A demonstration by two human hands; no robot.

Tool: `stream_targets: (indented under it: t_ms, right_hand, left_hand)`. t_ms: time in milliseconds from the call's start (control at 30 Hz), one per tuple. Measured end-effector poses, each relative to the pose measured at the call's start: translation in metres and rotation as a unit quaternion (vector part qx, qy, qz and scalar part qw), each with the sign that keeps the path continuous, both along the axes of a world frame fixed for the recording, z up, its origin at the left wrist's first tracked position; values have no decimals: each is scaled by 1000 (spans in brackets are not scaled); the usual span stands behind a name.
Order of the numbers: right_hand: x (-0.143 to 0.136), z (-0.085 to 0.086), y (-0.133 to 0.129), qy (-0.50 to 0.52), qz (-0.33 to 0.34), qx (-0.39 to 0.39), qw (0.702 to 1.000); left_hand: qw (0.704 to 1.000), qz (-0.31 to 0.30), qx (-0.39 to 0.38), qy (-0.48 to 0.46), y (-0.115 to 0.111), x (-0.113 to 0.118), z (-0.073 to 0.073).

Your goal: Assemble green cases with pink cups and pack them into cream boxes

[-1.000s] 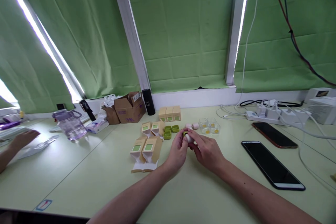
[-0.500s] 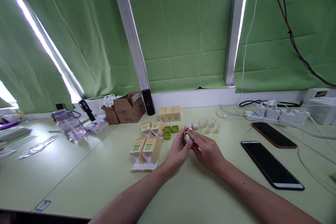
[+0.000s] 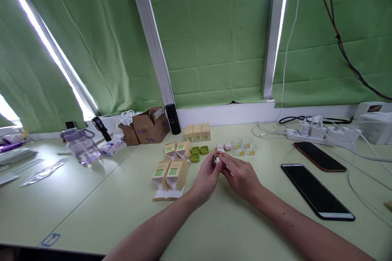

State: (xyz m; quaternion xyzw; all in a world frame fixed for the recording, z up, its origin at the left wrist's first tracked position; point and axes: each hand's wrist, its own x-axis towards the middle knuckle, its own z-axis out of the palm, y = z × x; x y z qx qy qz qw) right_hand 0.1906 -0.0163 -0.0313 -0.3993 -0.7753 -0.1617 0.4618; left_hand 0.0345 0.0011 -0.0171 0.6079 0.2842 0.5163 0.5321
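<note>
My left hand (image 3: 208,172) is wrapped round a small green case (image 3: 214,159) with a rounded outline. Something whitish (image 3: 218,160) shows inside it, mostly covered by my thumb. The closed fingers of my right hand (image 3: 240,171) meet the case from the right, hiding much of it. Just beyond my hands lie green square cases (image 3: 195,157), two pale pink blocks (image 3: 227,147) and several clear cups (image 3: 246,147) with yellow bottoms. Open tan cartons (image 3: 177,171) with green labels stand to the left of my hands.
Behind are closed tan boxes (image 3: 197,132), a black cylinder (image 3: 173,119) and an open cardboard box (image 3: 150,126). A purple-lidded water jug (image 3: 80,145) stands left. On the right lie two phones (image 3: 317,191) and a power strip (image 3: 321,135) with tangled cables.
My fingers have shifted slightly around the green case, and less of the whitish thing inside it shows. The things on the table have stayed put.
</note>
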Motion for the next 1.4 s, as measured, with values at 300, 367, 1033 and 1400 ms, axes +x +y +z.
stream_targets:
  t_ms: [300,367,1033,1400]
  right_hand:
    - [1,2,0,19,19,-8,1000]
    - [1,2,0,36,33,-35,998]
    - [3,7,1,252,127,-204,937]
    - [2,15,8,494,218,-349,766]
  left_hand:
    - [1000,25,7,9,-3,1,2]
    - [1000,25,6,6,-3,0,3]
    - [998,-34,-44,4,-1,-8,14]
    - [935,164,252,190,11,-20,5]
